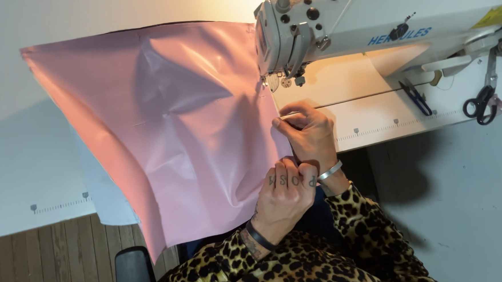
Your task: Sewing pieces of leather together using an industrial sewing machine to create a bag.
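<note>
Pink fabric [170,128], edge pinched by right hand [311,135], left hand [288,193] beside

Across the middle of the frame spreads pale pink, glossy fabric [164,128]. At the upper right stands a cream-white sewing machine [370,20] on a white table [27,130]. Black-handled scissors [481,103] lie far right. The sleeves [303,264] at the bottom are leopard-spotted, tan and black.

Sewing machine head [291,30] overhangs the white table [10,142], closing off the space just above the needle; pink fabric [164,128] covers the table left of the machine, bunched in raised folds. Right of the head, under the machine arm, bare table lies open up to the blue snips [416,97] and black scissors [481,103]. Both hands, the left hand [285,193] and the right hand [308,132], crowd the fabric edge just below the head.
</note>
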